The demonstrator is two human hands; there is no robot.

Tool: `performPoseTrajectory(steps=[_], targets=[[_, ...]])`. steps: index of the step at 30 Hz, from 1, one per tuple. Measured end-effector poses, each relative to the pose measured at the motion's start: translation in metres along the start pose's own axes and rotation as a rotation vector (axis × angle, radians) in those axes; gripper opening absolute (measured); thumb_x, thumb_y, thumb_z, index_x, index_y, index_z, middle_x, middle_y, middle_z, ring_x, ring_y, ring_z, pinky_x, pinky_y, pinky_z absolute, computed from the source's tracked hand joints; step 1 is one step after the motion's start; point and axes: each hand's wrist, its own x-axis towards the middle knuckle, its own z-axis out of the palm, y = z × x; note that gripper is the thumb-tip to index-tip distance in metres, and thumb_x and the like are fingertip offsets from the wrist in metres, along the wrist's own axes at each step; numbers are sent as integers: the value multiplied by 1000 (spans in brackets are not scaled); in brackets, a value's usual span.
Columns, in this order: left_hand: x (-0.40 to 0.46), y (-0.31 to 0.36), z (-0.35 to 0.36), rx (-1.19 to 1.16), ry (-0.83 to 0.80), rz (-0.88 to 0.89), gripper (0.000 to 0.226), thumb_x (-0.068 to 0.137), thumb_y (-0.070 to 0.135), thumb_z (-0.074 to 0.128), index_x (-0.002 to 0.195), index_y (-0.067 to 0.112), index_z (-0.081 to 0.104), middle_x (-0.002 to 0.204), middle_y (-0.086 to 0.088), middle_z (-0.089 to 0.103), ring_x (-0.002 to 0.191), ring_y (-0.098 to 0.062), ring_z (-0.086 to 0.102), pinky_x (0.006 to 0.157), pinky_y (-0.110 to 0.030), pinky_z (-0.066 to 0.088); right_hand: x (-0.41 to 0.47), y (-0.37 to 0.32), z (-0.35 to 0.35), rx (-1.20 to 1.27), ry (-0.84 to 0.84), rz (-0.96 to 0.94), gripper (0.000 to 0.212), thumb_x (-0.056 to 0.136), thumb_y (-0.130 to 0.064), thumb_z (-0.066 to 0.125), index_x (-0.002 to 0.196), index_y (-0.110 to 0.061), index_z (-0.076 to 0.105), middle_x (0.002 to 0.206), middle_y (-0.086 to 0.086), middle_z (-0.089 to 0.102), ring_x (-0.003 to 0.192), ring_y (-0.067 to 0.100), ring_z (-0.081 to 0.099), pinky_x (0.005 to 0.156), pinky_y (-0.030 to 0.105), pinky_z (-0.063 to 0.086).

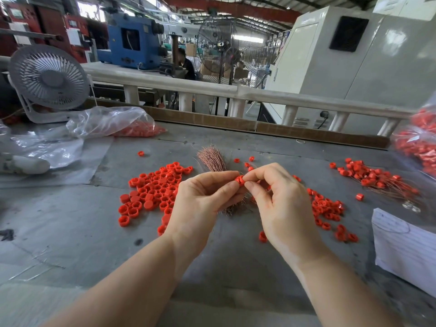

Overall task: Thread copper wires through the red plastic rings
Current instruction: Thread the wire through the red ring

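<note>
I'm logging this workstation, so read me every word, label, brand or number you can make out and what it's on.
None is readable.
Stack of white paper: faint lines only, no legible words.
Papers posted on the red machine: too small and blurred.
White desk fan: no legible brand.

A factory hall, plainly: high steel-trussed roof with a red overhead beam (236,8), a blue boxy machine (134,41), a large pale grey machine cabinet (349,62) and black wire-caged pedestal fans (219,46) beyond a white rail (165,82). Up close, a worn grey worktable (70,232) strewn with small red plastic rings (151,192), a bundle of thin copper wires (212,159) and clear plastic bags (111,121) holding more rings. Hand assembly in bulk, with a small white desk fan (48,79) at the bench's far left.
</note>
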Motion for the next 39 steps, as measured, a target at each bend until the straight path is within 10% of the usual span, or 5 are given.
performPoseTrajectory(steps=[39], targets=[[0,1,1,19,18,8,14,62,9,67,74,11,75,78,-11,73,75,-17,71,66,-20,56,0,3,2,158,1,64,7,80,-7,63,81,-12,69,78,-5,66,76,7,59,67,16,46]])
